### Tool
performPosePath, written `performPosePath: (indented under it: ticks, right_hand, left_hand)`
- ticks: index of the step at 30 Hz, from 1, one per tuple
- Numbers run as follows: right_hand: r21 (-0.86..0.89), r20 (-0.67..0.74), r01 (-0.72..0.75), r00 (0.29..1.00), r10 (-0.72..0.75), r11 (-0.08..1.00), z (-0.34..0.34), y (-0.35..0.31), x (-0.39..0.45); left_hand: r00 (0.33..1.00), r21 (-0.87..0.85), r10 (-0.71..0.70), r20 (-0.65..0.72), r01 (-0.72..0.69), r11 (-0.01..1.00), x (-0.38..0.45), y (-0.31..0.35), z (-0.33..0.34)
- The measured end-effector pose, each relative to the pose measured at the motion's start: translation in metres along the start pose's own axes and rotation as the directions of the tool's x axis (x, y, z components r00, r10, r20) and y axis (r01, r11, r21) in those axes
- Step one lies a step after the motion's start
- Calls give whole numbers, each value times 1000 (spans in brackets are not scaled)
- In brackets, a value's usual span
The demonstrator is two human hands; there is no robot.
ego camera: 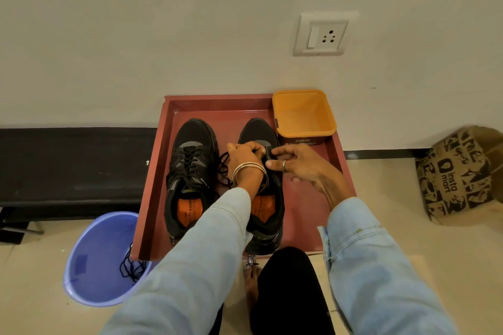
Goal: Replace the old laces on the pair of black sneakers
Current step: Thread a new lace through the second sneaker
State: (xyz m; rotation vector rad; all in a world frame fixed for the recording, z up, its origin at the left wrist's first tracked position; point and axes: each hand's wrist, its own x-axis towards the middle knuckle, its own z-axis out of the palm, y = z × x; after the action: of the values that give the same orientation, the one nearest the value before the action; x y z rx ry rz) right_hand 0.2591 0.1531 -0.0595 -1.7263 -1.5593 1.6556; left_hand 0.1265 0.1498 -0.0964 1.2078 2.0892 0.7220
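Two black sneakers with orange insoles stand side by side in a red tray (343, 168). The left sneaker (190, 171) is laced. Both hands work over the front eyelets of the right sneaker (268, 212). My left hand (245, 156), with bangles at the wrist, curls its fingers round a black lace (223, 168) that loops loosely between the shoes. My right hand (298, 164) pinches the lace or the shoe's edge with thumb and forefinger; which one is hidden.
An orange tub (303, 114) stands open in the tray's back right corner. A blue bucket (92, 261) at lower left holds a black lace (132, 269). A printed paper bag (460, 174) sits on the floor at right. A black bench (73, 166) runs along the left wall.
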Motion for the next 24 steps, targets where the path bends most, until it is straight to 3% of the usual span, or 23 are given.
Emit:
performPosePath:
  ticks: [3, 5, 8, 11, 14, 18, 21, 24]
  right_hand:
    - [49, -186, 37, 982, -27, 998, 3, 2, 12]
    - [-52, -350, 94, 931, -107, 994, 12, 5, 22]
    - [-146, -476, 136, 859, -190, 980, 27, 4, 32]
    - [-229, -500, 90, 843, -196, 969, 32, -1, 31]
    - [-265, -518, 56, 834, -191, 963, 30, -5, 28]
    - [-61, -526, 163, 833, -170, 985, 19, -14, 22]
    - [-82, -550, 241, 799, -245, 967, 3, -33, 6]
    - [-123, -592, 329, 733, -336, 936, -16, -66, -21]
  left_hand:
    - [1000, -8, 6, 15, -6, 1000, -1, 2, -3]
    - [1000, -40, -12, 21, 13, 999, 2, -1, -4]
    - [993, -63, 82, 87, -76, 995, 6, -12, -7]
    - [979, -71, 158, 125, -150, 986, 7, -22, -11]
    - [974, -171, 212, 80, -196, 966, 4, -27, -17]
    - [980, -309, 197, -17, -192, 931, 3, -34, -22]
    - [983, -383, 146, -108, -177, 907, 1, -29, -31]
    - [957, -380, 202, -208, -269, 885, -3, -4, -55]
